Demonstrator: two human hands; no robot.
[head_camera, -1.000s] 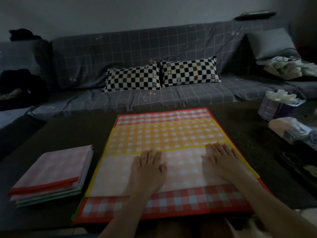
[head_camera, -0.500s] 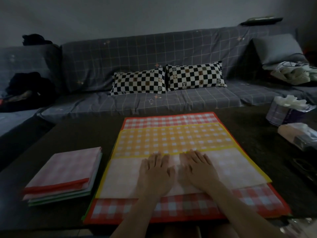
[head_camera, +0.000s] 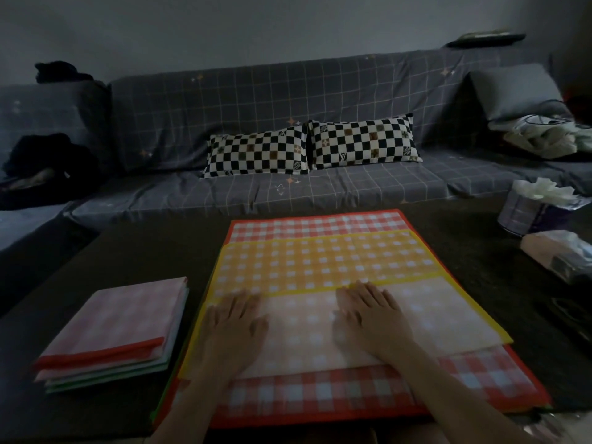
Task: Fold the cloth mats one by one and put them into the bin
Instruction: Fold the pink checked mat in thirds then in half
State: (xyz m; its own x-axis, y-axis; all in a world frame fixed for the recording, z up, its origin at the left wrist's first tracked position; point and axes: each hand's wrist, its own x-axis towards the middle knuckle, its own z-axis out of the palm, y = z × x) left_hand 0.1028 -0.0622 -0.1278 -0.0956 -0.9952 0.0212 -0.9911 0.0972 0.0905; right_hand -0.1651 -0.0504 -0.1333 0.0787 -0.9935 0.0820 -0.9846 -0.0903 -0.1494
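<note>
Apart slide both hands from the middle, left hand [head_camera: 233, 325] and right hand [head_camera: 368, 318] flat, fingers straight, pressing the folded yellow mat [head_camera: 320, 267].

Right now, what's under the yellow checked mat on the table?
A red checked mat shows past the yellow checked mat, green edges below; their number is hidden.

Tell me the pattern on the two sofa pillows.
Black-and-white checkerboard pillows, clearest in the head view.
</note>
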